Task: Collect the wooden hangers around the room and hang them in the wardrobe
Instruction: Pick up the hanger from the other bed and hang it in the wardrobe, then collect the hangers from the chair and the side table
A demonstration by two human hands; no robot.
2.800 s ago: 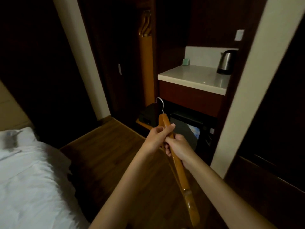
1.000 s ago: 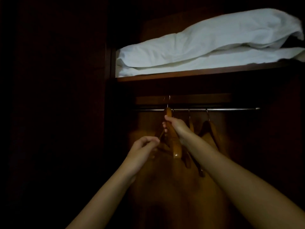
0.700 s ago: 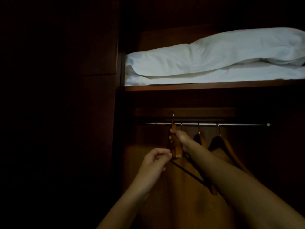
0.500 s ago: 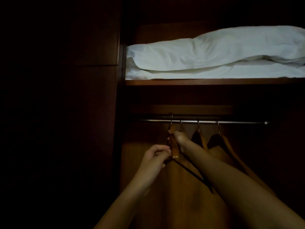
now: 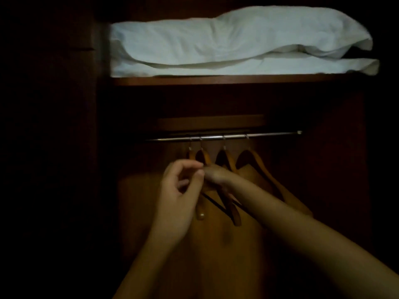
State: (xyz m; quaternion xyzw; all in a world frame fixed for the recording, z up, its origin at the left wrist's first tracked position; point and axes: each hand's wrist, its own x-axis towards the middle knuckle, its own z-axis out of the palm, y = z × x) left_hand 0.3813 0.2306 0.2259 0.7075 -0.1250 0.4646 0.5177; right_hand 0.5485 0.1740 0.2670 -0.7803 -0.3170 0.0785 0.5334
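Several wooden hangers hang by metal hooks on the wardrobe rail (image 5: 269, 134). The leftmost wooden hanger (image 5: 200, 212) hangs edge-on, with its hook over the rail. My right hand (image 5: 218, 175) reaches in at this hanger's upper part. Its fingers are closed around it and partly hidden behind my left hand. My left hand (image 5: 179, 195) hovers just in front, fingers loosely curled and thumb near the index tip. I see nothing held in it. Two more hangers (image 5: 257, 162) hang to the right.
A shelf (image 5: 216, 79) above the rail carries folded white bedding (image 5: 237, 44). The wardrobe's back panel (image 5: 216, 255) is lit orange-brown. Its side walls and the left door area are nearly black. The rail's right part is bare.
The hanger's hook now sits on the rail. My right hand has slid down from the hook to the hanger's body, and my left hand has risen beside it. The view moved closer.
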